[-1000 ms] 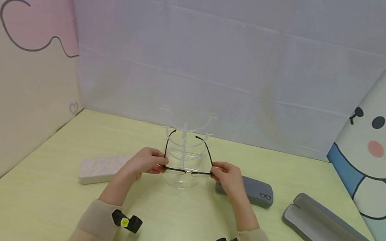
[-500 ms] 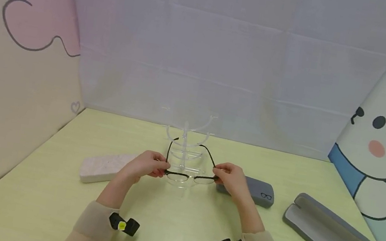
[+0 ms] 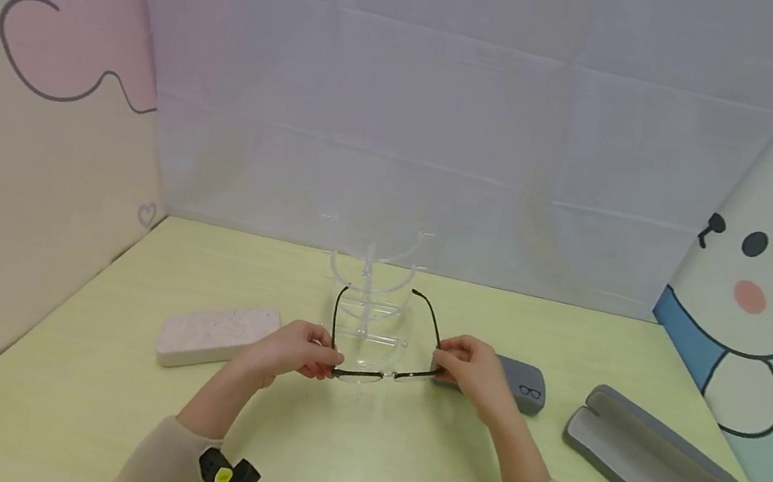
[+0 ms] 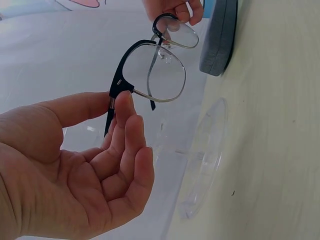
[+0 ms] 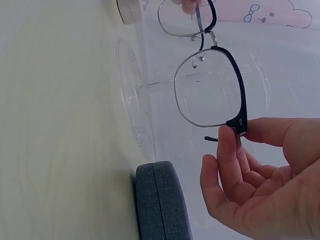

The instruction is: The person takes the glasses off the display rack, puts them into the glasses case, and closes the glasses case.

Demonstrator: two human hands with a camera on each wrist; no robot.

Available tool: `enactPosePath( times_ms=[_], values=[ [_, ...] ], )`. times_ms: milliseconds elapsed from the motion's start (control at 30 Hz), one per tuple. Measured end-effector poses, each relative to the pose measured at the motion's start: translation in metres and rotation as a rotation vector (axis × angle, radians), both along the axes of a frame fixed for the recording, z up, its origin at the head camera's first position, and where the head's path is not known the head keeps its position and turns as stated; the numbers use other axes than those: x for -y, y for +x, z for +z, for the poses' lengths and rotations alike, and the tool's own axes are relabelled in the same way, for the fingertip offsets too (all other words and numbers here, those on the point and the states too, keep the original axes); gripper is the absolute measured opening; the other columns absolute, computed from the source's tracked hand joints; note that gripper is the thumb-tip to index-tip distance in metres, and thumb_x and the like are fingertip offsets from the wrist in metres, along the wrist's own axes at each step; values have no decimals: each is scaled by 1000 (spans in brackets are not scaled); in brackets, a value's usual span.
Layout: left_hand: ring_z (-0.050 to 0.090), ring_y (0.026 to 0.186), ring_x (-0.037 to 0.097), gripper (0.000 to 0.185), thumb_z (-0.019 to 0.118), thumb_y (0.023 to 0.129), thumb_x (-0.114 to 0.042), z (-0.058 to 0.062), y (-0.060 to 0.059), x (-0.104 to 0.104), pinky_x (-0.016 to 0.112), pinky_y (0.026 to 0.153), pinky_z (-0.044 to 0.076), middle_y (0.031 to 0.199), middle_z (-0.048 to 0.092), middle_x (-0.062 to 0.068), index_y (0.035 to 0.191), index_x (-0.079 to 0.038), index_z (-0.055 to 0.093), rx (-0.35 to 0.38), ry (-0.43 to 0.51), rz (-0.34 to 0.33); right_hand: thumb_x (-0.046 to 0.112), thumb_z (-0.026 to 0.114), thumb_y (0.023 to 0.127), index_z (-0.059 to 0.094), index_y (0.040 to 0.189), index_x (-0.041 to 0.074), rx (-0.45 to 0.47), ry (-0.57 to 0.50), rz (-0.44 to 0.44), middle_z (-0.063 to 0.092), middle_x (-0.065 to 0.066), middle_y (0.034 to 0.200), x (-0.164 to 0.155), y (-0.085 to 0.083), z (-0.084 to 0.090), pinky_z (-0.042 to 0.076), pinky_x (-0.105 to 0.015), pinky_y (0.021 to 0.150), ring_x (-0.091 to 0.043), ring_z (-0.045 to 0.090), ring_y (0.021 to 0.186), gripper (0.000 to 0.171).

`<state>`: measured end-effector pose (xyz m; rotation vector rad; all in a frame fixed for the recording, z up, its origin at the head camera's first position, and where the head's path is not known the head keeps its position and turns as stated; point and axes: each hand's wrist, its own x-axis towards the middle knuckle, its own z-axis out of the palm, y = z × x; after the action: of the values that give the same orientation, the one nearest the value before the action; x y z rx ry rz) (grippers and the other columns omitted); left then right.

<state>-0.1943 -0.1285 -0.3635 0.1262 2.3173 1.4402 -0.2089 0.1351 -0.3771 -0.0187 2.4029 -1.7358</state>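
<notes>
A pair of black half-rim eyeglasses hangs above the table with its temples spread and pointing away from me. My left hand pinches the left hinge corner between thumb and fingers; the left wrist view shows the black rim at the fingertips. At the opposite corner my right hand pinches the other hinge, and the lower fingers curl loosely below it in the right wrist view. Just behind the glasses stands a clear plastic eyeglass stand with curved arms. The glasses look apart from it.
A pale speckled case lies left of the left hand. A closed grey case with a glasses mark sits partly behind the right hand. Further right, a grey case lies open. A pale cloth wall closes off the back.
Both hands have drawn the eyeglasses toward me, away from the stand, and spread slightly apart. The glasses now tilt, their right side higher. The cases and stand have stayed put.
</notes>
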Motion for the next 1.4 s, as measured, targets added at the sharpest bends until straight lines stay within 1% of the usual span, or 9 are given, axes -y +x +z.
enactPosePath(
  times_ms=[133,300,467,600,800,967,1100,1200,1400],
  values=[
    [59,67,15,16,62,84,-17,-3,7,-2,38,75,50,69,64,0,79,-2,58,16,18,-35,9,58,87,54,109,-8,-12,16,23,63,-23,98,-6,7,3,53,-37,74,-15,63,74,28],
    [59,66,14,20,62,84,-20,-2,13,-6,37,74,51,72,66,2,82,-1,58,12,56,-97,12,58,88,54,111,-7,-21,66,43,64,-23,98,-15,13,8,53,-38,75,-20,64,73,30],
    [60,66,14,21,60,86,-20,-2,19,-15,38,73,51,71,67,4,82,1,58,13,86,-138,14,58,88,54,111,-6,-39,114,38,65,-19,92,-24,21,12,52,-36,73,-23,64,69,31],
    [61,67,17,21,58,88,-19,-6,20,-24,39,73,51,71,67,5,81,0,57,11,88,-151,14,58,88,54,112,-7,-69,145,42,66,-15,86,-33,26,12,51,-35,75,-22,64,66,32],
    [60,65,15,20,58,87,-20,-10,16,-37,36,72,51,71,67,5,82,-1,58,-6,82,-161,14,59,88,55,111,-8,-78,129,18,66,-15,85,-47,29,11,52,-32,74,-20,64,65,32],
    [60,65,13,21,59,86,-20,-7,12,-45,37,73,50,72,67,4,87,1,59,-30,92,-167,14,58,88,53,112,-9,-80,123,1,66,-16,88,-53,29,12,53,-31,72,-20,65,68,34],
    [62,72,22,21,59,87,-20,-4,6,-50,40,77,49,76,66,4,93,0,59,-47,108,-141,15,57,89,52,114,-9,-90,122,-12,65,-16,88,-58,28,14,53,-31,73,-21,66,70,35],
    [63,77,27,23,57,88,-21,-3,-1,-54,38,78,49,79,64,6,98,0,58,-52,129,-113,15,56,90,51,115,-9,-96,118,-20,65,-15,86,-61,28,17,53,-32,73,-21,65,70,36],
    [60,72,16,29,53,91,-22,2,-10,-61,31,76,50,88,60,9,106,3,57,-68,189,-66,12,55,90,48,116,-10,-103,88,-43,62,-13,86,-65,27,23,53,-28,72,-17,65,69,35]
  ],
)
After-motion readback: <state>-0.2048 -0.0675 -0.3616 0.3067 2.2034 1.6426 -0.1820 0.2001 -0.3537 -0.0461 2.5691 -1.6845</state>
